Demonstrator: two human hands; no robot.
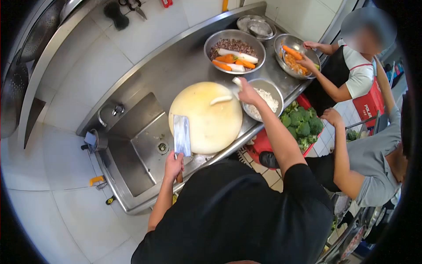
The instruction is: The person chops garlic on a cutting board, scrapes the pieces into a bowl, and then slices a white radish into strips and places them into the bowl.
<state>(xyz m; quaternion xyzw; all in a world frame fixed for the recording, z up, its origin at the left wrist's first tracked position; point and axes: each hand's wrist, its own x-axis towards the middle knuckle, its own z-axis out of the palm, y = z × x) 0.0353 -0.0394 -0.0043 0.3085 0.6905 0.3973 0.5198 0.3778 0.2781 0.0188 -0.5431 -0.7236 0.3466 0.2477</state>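
Note:
My left hand (174,166) is closed around the wooden handle of a cleaver (181,135), its broad blade lying over the left edge of a round chopping board (198,116). A curved white vegetable piece (221,100) rests on the board's upper right. My right hand (249,93) is closed on a white vegetable piece (237,82), held above the board's right edge. Partly under my right arm is a steel bowl (278,94) of chopped white bits (267,102).
A large bowl (206,46) holds carrots, white roots and reddish-brown bits. At right, a co-worker (334,83) holds a carrot over another bowl (292,75). Broccoli (303,123) fills a red crate below. A sink (140,149) lies left; another person (369,154) stands close by.

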